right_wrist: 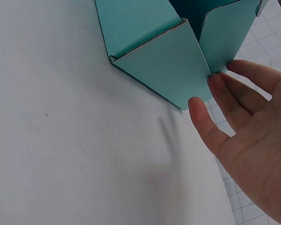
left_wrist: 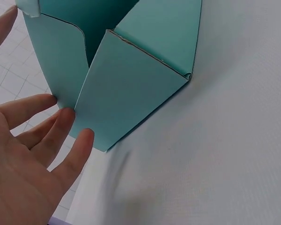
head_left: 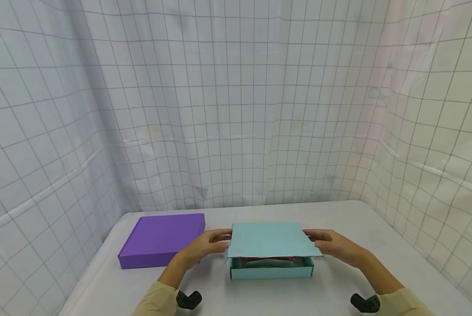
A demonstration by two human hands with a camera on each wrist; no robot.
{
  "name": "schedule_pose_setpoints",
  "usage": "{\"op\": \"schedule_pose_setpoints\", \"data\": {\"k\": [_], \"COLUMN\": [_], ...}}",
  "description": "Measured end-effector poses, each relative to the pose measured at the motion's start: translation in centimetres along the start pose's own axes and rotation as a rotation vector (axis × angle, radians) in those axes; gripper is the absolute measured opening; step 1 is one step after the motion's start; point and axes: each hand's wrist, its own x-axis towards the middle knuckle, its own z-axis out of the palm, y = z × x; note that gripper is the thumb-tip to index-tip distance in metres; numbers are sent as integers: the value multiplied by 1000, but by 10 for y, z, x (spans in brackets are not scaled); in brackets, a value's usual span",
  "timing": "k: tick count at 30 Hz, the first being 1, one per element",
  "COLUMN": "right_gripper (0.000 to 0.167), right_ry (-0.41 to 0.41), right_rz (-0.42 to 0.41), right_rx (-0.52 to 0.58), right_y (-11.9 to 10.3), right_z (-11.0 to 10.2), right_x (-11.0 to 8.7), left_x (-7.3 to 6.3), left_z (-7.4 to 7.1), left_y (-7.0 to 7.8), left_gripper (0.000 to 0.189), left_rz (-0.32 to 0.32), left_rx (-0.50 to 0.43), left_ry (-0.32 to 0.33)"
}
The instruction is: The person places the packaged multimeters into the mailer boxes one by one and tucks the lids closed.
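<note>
A light teal cardboard box (head_left: 271, 274) rests on the white table with its lid (head_left: 271, 239) partly raised at the front. Through the front gap, clear wrapping and something reddish (head_left: 273, 260) show inside; their kind is hidden under the lid. My left hand (head_left: 200, 249) is at the box's left side, fingers spread and fairly straight, with fingertips (left_wrist: 68, 115) touching the side wall near its rear edge. On the opposite side, my right hand (head_left: 340, 248) mirrors it, its fingertips (right_wrist: 215, 82) against the right wall. Both thumbs are close to the lid's side edges.
A closed purple box (head_left: 166, 235) lies on the table (head_left: 330, 215) to the left, close to my left forearm. White curtains (head_left: 240, 109) with a grid pattern enclose the table at the back and both sides. A black device (head_left: 188, 300) sits at each wrist.
</note>
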Motion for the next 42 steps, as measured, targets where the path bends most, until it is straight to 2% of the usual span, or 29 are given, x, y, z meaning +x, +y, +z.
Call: {"op": "schedule_pose_setpoints", "data": {"k": [4, 12, 18, 23, 29, 35, 42], "right_gripper": [60, 68, 62, 55, 54, 56, 59], "right_ry": [7, 30, 38, 96, 144, 142, 140], "right_rz": [4, 39, 39, 25, 19, 19, 20], "right_rx": [-14, -16, 1, -15, -67, -57, -49], "right_y": [0, -2, -1, -2, -4, -4, -3], "right_z": [1, 3, 5, 8, 11, 13, 14], "right_x": [0, 0, 1, 3, 3, 3, 4], "left_x": [0, -2, -3, -3, -2, -4, -7], "left_z": [2, 4, 4, 7, 11, 14, 18], "left_y": [-2, -4, -3, -1, 3, 5, 4], "left_gripper": [70, 65, 63, 57, 58, 60, 60], "left_rz": [-1, -6, 1, 15, 2, -28, -28], "left_rx": [-7, 20, 34, 45, 121, 141, 144], "left_ry": [21, 42, 45, 62, 127, 157, 166]}}
